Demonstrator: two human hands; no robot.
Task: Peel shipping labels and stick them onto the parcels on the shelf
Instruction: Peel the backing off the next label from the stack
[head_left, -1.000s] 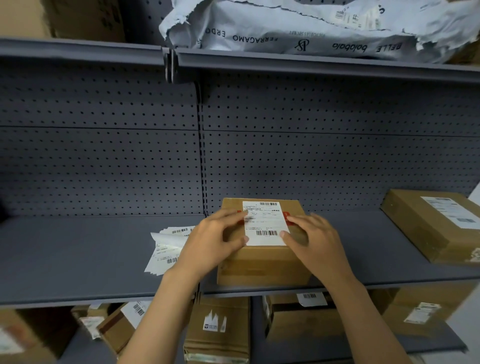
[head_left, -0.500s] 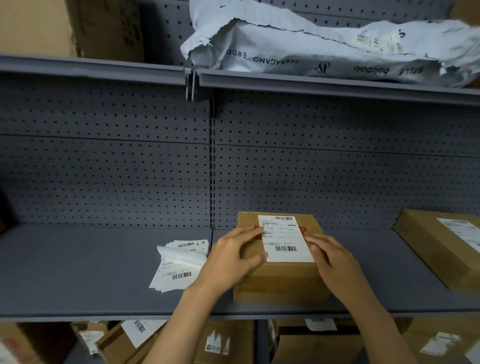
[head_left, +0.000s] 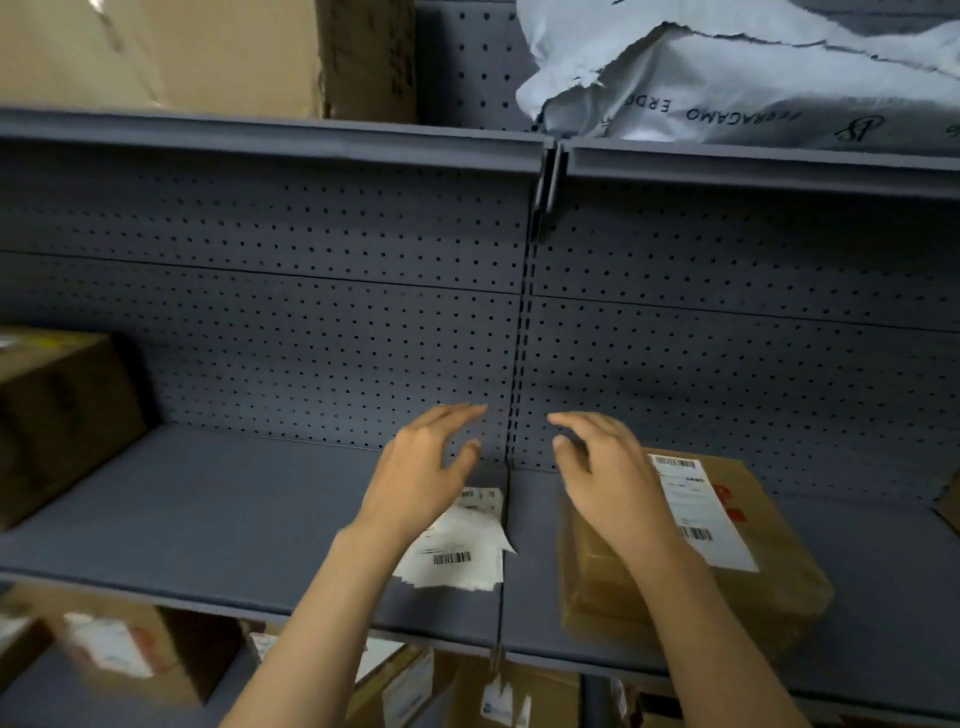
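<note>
A brown cardboard parcel (head_left: 769, 566) lies on the grey shelf (head_left: 208, 525), right of the shelf joint, with a white shipping label (head_left: 696, 509) stuck on its top. A loose stack of white labels (head_left: 457, 551) lies on the shelf just left of the joint. My left hand (head_left: 426, 467) hovers above the label stack, fingers spread and empty. My right hand (head_left: 608, 473) hovers over the parcel's left part, fingers spread and empty, not pressing on it. Both hands are blurred by motion.
A dark brown box (head_left: 57, 415) stands at the shelf's left end. Another box edge (head_left: 948, 504) shows at the far right. A torn grey mailer bag (head_left: 727, 78) and a large carton (head_left: 182, 52) sit on the upper shelf. Several labelled boxes (head_left: 119, 649) fill the shelf below.
Both hands have lifted off the parcel and its label and moved left, fingers spread. The view has swung left, so the parcel now sits to the right.
</note>
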